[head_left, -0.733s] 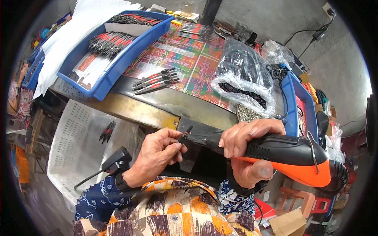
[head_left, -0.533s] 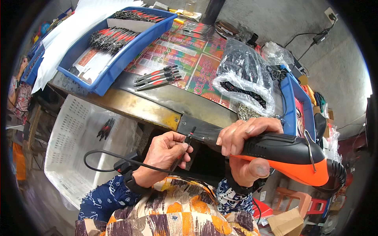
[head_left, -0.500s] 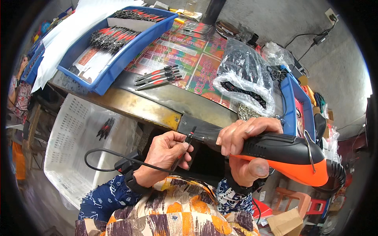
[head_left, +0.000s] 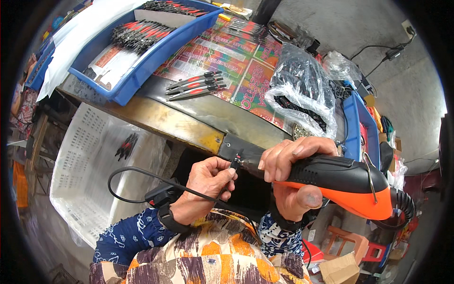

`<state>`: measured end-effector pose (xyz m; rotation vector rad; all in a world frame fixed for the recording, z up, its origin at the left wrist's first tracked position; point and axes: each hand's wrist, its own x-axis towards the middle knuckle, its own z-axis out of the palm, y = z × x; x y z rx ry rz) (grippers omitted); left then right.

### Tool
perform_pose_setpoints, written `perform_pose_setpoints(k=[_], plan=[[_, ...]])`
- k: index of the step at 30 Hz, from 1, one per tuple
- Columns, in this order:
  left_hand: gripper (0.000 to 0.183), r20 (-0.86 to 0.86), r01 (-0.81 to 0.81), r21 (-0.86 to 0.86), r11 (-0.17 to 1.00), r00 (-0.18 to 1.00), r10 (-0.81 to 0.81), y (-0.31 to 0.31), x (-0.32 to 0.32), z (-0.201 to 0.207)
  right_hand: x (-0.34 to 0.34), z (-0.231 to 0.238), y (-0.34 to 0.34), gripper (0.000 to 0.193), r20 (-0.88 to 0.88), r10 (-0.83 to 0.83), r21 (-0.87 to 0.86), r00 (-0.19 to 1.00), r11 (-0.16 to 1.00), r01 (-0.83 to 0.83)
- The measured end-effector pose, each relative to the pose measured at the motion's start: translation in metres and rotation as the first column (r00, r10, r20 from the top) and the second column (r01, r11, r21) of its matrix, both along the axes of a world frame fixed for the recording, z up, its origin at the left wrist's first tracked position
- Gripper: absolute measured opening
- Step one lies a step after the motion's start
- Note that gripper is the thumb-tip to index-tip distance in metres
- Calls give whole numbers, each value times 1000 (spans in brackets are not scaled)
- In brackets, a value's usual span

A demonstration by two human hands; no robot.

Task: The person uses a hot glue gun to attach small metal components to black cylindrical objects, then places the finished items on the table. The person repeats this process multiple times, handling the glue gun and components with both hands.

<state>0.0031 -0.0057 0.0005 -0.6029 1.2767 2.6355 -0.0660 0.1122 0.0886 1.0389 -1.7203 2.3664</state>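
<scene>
My left hand pinches a slender black-and-red pen-like piece between thumb and fingers. The piece's upper end meets the tip of an orange-and-black electric screwdriver; whether they touch is too small to tell. My right hand is wrapped round the screwdriver's front, fingers over the top and thumb below. Beyond my hands, several similar black-and-red pieces lie side by side on the bench. More such pieces fill part of a blue tray.
A white plastic crate with a few pieces inside stands below the bench at left. An open clear bag of black parts lies at the back right beside a dish of small metal parts. A black cable loops across my left wrist.
My left hand has moved slightly right and up, bringing the piece closer to the screwdriver's tip. The right hand keeps its grip. The view has shifted a little.
</scene>
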Motion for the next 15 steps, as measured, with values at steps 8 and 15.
perform_pose_setpoints(k=[8,15], plan=[[10,-20,-20,-4,1000,1000,20,3,0,-2,-3,-3,-1,72,-7,18,-19,1000,1000,-18],[11,5,-32,-20,999,999,32,4,-1,1,-12,-9,5,59,16,239,-157,971,960,-233]])
